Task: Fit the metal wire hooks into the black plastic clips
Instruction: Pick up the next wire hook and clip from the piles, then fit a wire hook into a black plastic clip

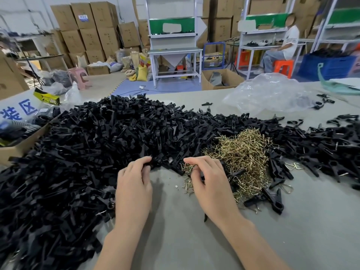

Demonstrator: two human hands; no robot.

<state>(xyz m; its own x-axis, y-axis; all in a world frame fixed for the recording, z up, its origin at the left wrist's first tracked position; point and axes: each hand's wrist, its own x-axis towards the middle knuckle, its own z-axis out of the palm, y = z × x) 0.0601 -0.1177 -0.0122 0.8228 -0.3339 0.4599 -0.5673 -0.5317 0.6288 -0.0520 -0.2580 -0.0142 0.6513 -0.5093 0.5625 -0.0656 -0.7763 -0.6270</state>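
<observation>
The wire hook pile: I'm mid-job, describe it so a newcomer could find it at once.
Start at the huge heap of black plastic clips spread across the grey table. Right of its middle, just beyond the right hand, lies the wire hook pile. It alone is a tangle of shiny brass-coloured wire; everything around it is matt black.

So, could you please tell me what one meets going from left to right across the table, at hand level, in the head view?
cardboard box → heap of black plastic clips → left hand → right hand → pile of metal wire hooks → further black clips
</observation>
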